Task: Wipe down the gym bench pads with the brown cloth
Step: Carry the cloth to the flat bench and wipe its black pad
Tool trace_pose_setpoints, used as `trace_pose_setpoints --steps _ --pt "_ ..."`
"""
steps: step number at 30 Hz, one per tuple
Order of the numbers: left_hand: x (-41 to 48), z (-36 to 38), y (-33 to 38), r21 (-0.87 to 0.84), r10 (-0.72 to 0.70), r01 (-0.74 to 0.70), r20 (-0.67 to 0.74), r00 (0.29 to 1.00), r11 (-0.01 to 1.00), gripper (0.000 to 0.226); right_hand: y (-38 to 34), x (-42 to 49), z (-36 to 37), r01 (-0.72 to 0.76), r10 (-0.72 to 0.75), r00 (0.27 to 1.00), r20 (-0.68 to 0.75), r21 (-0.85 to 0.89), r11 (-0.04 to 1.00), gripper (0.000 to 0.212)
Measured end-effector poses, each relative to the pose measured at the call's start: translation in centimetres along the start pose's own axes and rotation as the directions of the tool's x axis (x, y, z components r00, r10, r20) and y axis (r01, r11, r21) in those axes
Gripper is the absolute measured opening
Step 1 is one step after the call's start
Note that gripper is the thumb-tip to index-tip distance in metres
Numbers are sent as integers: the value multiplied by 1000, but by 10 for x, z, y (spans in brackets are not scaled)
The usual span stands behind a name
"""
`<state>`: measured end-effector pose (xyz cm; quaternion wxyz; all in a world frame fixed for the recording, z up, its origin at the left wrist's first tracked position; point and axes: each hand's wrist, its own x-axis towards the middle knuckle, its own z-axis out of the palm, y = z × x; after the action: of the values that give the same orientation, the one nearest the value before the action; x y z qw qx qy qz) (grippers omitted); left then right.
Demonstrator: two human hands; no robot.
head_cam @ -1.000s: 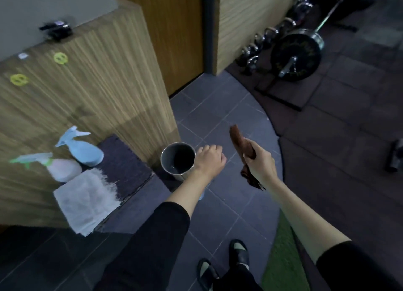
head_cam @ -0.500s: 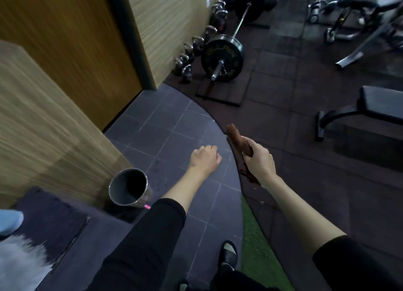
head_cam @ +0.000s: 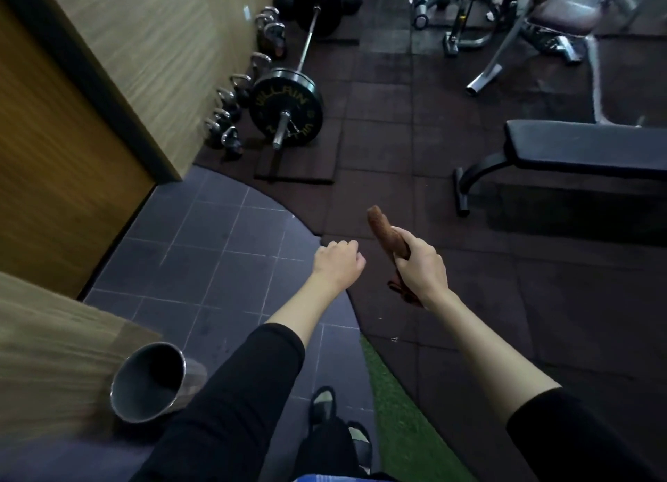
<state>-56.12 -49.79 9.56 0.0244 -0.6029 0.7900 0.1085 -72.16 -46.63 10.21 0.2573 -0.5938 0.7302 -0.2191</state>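
The rolled brown cloth [head_cam: 382,229] is gripped in the right hand [head_cam: 420,265], held forward; the left hand [head_cam: 337,263] is curled, empty. The bench pad [head_cam: 584,145], well apart, is now seen nearer.

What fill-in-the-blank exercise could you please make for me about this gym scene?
1. The right hand grips the brown cloth, while the left hand holds ____.
2. The flat bench stands to the person's ____.
3. The nearest weight plate reads ____.
Missing words: nothing; right; VILLAIN.
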Motion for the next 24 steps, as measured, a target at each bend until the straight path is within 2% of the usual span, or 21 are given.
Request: trace_pose_setpoints --steps 15,24 --pt "216 -36 2 -7 184 -184 -20 983 983 28 -1 185 -27 -157 160 979 -129 36 987 51" --pt "341 -59 4 -19 208 -208 -23 978 978 27 -1 299 -43 -195 193 969 -152 2 981 55"
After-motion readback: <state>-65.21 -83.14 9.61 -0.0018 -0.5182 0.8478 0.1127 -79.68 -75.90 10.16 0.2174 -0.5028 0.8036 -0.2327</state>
